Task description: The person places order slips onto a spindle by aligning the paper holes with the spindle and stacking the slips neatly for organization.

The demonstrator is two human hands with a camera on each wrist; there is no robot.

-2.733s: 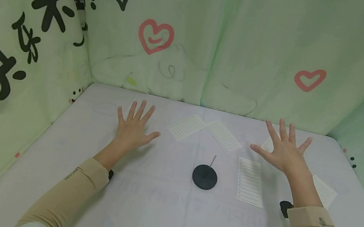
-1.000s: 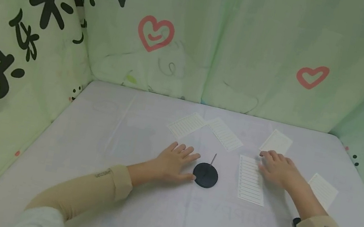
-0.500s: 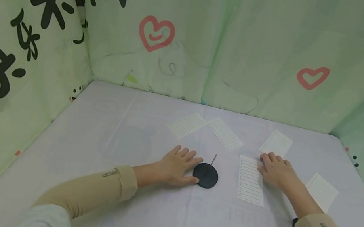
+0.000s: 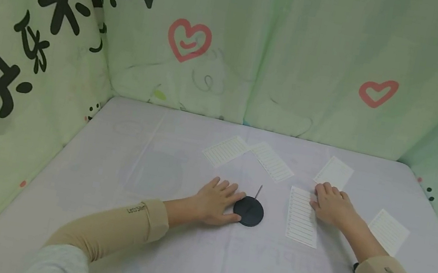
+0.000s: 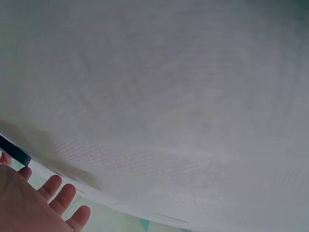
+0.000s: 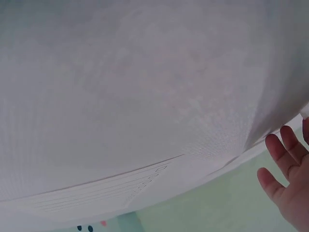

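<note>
A receipt spike, a round black base (image 4: 249, 212) with a thin upright metal pin (image 4: 258, 191), stands near the middle of the table. My left hand (image 4: 214, 202) holds the left side of this base between thumb and index finger; its other fingers extend forward. In the left wrist view a sliver of the dark base (image 5: 13, 151) shows at the fingers. My right hand (image 4: 333, 205) pinches the upper right corner of a lined paper slip (image 4: 301, 222) right of the spike. Its fingertips are also close to the lower edge of another slip (image 4: 336, 170).
Two more lined slips, a left one (image 4: 225, 151) and a right one (image 4: 272, 162), lie behind the spike with their corners meeting. Another slip (image 4: 390, 232) lies beyond the right wrist. Printed green curtains (image 4: 224, 50) enclose the white table (image 4: 164, 253).
Both hands, spread above the table earlier, have come down: the left moved right to the spike's base, the right moved down to the slip's corner. The last half second shows only slight movement.
</note>
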